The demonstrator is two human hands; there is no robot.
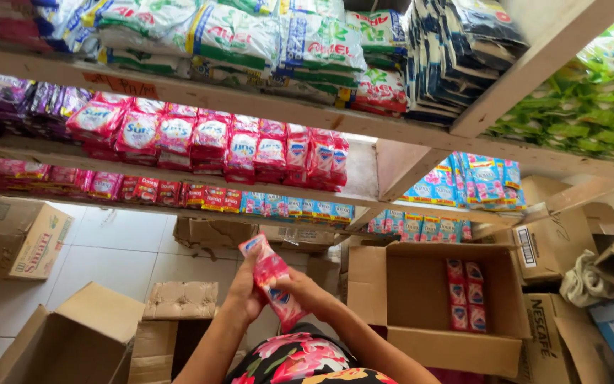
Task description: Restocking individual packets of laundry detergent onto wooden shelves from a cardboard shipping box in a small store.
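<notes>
Below the long wooden shelf (364, 153) lined with rows of pink and red sachet packs (211, 142), I held a strip of glossy pink and red sachets (273, 279) in both hands, just above my lap and its floral-print fabric (307, 359). My left hand (244, 290) gripped the strip from the left side, fingers curled and pressed against the plastic. My right hand (305, 290) pinched its lower part between thumb and fingertips. The strip stood tilted, its top end leaning left, toward the shelf above.

Right of my hands, and below the shelf's right end, sat an open brown cardboard box (456, 341) with its flaps up. Several more pink and red sachet packs (465, 295) lay against its back wall, while most of the box floor looked bare, so I judged that much of its stock was already out and a few packs remained to be handled. The shelf row above looked nearly full, though a bare stretch of board showed at its right end, beside the blue and white sachet packs (474, 178).

Left of my hands, under the shelf, stood other opened brown cartons (72, 341) on the pale tiled floor (119, 242). Higher up, over the shelf, lay stacked green and white detergent bags (250, 35).
</notes>
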